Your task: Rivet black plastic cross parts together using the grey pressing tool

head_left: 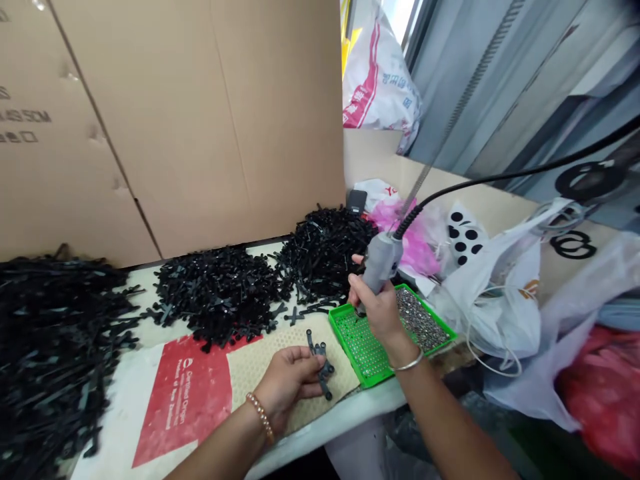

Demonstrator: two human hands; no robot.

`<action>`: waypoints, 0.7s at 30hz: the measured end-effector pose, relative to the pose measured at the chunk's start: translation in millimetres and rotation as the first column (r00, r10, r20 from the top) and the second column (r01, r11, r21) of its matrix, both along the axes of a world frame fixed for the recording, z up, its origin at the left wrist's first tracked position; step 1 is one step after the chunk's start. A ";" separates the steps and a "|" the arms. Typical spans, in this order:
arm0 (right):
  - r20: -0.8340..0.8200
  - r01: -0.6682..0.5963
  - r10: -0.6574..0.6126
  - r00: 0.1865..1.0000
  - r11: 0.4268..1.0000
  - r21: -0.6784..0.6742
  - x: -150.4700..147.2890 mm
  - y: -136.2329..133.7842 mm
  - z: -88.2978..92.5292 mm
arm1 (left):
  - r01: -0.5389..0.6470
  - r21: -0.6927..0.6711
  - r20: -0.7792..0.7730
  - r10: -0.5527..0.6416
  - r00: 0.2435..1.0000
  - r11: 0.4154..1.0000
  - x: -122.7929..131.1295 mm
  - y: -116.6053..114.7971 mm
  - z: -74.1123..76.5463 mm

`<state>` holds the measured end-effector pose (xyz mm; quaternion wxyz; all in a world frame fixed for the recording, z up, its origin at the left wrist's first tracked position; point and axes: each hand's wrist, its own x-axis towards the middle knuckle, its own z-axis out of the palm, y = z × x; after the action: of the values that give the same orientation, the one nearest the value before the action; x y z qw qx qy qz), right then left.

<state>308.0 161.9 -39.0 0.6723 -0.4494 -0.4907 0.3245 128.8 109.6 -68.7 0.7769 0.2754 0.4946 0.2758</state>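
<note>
My left hand (286, 381) rests on a beige mat (255, 360) and pinches a small black plastic part (321, 363) with arms sticking out. My right hand (377, 308) is wrapped around a grey electric screwdriver (381, 261) whose black cable (500, 179) runs up to the right. The tool's tip points down into a green tray (350, 340) that holds many small silver screws (417, 320).
Heaps of the same black parts lie behind and to the left (220, 293) (323, 250) (55, 347). A tall cardboard sheet (190, 113) stands at the back. White and pink plastic bags (500, 293) crowd the right side. A red and white sack (185, 393) covers the table.
</note>
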 end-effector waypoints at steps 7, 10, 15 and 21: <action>-0.228 -0.128 0.128 0.965 0.992 0.014 -10.6 6.1 -29.2 | 0.037 0.007 0.032 -0.037 0.999 0.999 -1.7 1.6 -8.5; -0.185 -0.176 0.172 0.967 0.984 -0.002 -9.4 3.8 -34.4 | 0.053 -0.007 0.043 -0.053 0.998 0.999 -0.4 3.5 -6.7; -0.131 -0.198 0.194 0.972 0.980 -0.021 -11.0 3.8 -37.6 | 0.113 -0.024 0.029 -0.112 0.993 0.993 0.4 6.9 -2.4; -0.075 -0.157 0.154 0.985 0.987 -0.035 -7.7 0.5 -29.9 | 0.111 -0.037 0.041 -0.110 0.993 0.993 1.3 11.2 -6.7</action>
<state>300.3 162.4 -69.0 0.6530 -0.4115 -0.4928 0.4019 130.2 120.8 -75.4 0.8057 0.2815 0.4686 0.2279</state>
